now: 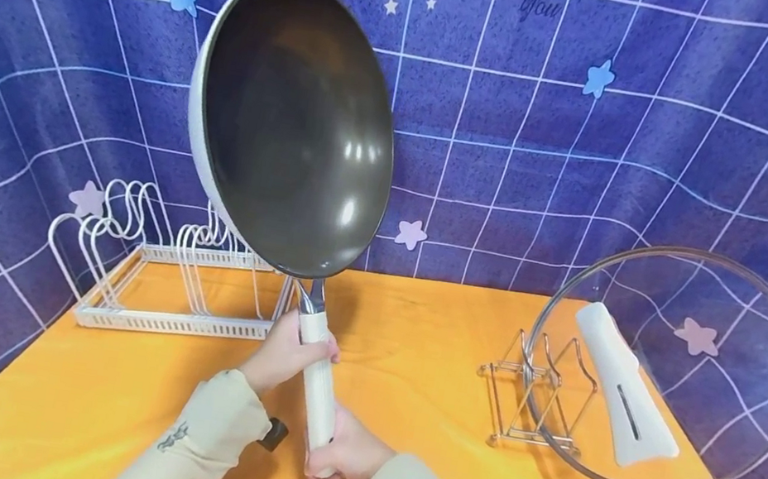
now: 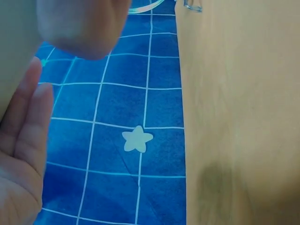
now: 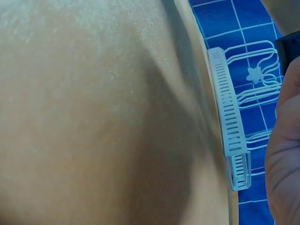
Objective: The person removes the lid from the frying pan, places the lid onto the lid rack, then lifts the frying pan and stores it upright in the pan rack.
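Note:
A large wok [image 1: 296,125] with a dark grey inside and a pale outside is held up, tilted, its inside facing me. Its white handle [image 1: 321,397] slants down toward me. My left hand [image 1: 283,353] grips the handle's upper part, just below the metal neck. Lower down, my right hand [image 1: 351,448] holds the handle's end, with the thumb across it. In the left wrist view, part of the left hand [image 2: 23,140] shows at the left edge. The right wrist view catches the right hand [image 3: 286,154] at its right edge.
A white rack [image 1: 175,319] with looped wire dividers stands at the back left, partly behind the wok. To the right, a glass lid [image 1: 729,395] with a white handle stands upright in a small metal wire rack [image 1: 533,439]. An orange cloth [image 1: 426,355] covers the table; a blue checked curtain hangs behind.

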Motion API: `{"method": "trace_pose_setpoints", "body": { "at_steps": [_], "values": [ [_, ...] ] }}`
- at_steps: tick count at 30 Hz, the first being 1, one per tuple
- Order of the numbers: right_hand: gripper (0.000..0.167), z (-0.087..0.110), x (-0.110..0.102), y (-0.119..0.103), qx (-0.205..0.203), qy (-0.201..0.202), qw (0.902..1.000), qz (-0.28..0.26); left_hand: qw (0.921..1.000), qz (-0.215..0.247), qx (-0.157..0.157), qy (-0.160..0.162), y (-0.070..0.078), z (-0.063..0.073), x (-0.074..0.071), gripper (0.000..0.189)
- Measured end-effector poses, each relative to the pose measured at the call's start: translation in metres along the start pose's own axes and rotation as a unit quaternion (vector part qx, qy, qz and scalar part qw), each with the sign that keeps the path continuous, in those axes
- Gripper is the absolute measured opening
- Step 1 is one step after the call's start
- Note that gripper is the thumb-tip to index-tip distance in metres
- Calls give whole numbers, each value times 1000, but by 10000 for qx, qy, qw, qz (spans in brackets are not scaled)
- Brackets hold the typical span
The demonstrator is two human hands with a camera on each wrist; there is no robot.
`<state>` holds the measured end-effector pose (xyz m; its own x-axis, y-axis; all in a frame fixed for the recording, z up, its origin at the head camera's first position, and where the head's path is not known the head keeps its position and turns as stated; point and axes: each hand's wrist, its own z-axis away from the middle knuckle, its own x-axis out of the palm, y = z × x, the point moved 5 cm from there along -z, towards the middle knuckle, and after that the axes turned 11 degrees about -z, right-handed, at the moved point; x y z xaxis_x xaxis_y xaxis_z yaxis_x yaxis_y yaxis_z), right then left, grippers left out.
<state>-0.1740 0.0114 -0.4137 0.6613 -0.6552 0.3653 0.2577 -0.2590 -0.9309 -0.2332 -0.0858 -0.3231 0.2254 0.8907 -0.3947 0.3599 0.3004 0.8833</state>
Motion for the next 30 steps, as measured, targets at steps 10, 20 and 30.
{"method": "trace_pose_setpoints", "body": {
  "at_steps": [10, 20, 30],
  "values": [
    [45, 2, 7, 2, -44, -636, 9949, -786, 9984, 183, 463, -251, 5, 7, 3, 40],
    [52, 4, 6, -1, -16, -683, 9926, -1008, 9967, 390, 707, -49, 11, 9, 5, 41],
    [48, -5, -3, -25, 96, -666, 9937, -892, 9959, 274, 780, 358, 24, -8, -3, 58]
  ]
}}
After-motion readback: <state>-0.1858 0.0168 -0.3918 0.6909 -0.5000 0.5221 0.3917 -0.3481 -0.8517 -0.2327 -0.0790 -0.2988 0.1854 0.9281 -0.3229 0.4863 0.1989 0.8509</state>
